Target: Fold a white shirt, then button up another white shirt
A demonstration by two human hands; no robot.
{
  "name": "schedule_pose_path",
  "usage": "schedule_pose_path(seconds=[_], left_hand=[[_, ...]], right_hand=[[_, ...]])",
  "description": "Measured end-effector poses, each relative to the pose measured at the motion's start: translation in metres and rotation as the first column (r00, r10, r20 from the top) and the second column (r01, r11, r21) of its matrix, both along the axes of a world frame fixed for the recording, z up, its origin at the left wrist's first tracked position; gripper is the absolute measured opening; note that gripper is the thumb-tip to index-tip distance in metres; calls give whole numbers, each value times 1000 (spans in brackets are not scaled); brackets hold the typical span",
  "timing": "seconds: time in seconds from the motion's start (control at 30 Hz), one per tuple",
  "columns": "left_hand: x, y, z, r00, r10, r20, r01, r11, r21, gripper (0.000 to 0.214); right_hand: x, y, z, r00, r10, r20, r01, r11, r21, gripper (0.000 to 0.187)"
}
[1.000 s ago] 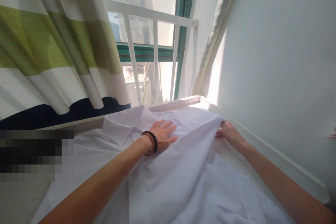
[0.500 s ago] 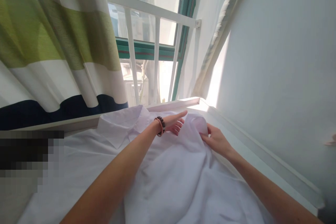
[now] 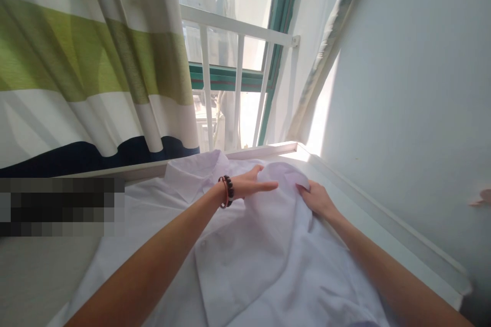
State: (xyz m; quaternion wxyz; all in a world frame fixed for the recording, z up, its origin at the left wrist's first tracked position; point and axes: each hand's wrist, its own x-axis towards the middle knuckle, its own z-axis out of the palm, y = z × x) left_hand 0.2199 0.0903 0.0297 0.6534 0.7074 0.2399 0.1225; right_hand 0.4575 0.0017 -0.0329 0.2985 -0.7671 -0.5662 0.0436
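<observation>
Since half a second ago, the left hand (image 3: pixel 251 184) has turned so that its thumb lies over the near side of a white collared shirt (image 3: pixel 238 260), while the right hand (image 3: pixel 316 199) keeps hold of the cloth edge. Nearest to me, I have the shirt's lower part running out of the bottom of my view, spread over a pale surface (image 3: pixel 46 276) with a button edge showing. Farther up, I see the right fingers pinching the raised fold from its right side; the left ones stand at its left, thumb spread apart, the others partly hidden behind the cloth, and I cannot tell whether they are closed on it. A dark beaded bracelet (image 3: pixel 230 191) sits on the left wrist. Just beyond that hand I make out the collar (image 3: pixel 197 176), near a white raised rim (image 3: pixel 264 152). Behind hang a striped curtain (image 3: pixel 95 56) at the left and a white railing (image 3: pixel 238 23), with a green window frame (image 3: pixel 230 77) beyond.
</observation>
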Motion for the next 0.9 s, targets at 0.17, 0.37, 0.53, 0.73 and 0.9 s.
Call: schedule_pose_path(seconds=[0.17, 0.37, 0.53, 0.73, 0.9], left_hand=[[-21, -21, -5, 993, -109, 39, 109, 994, -10, 46], [-52, -31, 8, 955, -138, 263, 201, 953, -227, 70], [-84, -49, 30, 955, -206, 213, 264, 920, -290, 81], [-126, -63, 56, 946, -200, -254, 223, 972, 66, 79], [-149, -59, 45, 811, 283, -512, 51, 838, 543, 59]], right_hand=[[2, 3, -7, 998, 0, 64, 1, 1000, -17, 18], [4, 0, -7, 994, 35, 100, -31, 999, -44, 20], [6, -4, -3, 991, 93, 99, -88, 995, -47, 20], [10, -1, -3, 990, 107, 95, -103, 993, -50, 25], [11, -1, -2, 990, 119, 81, -115, 992, -55, 25]])
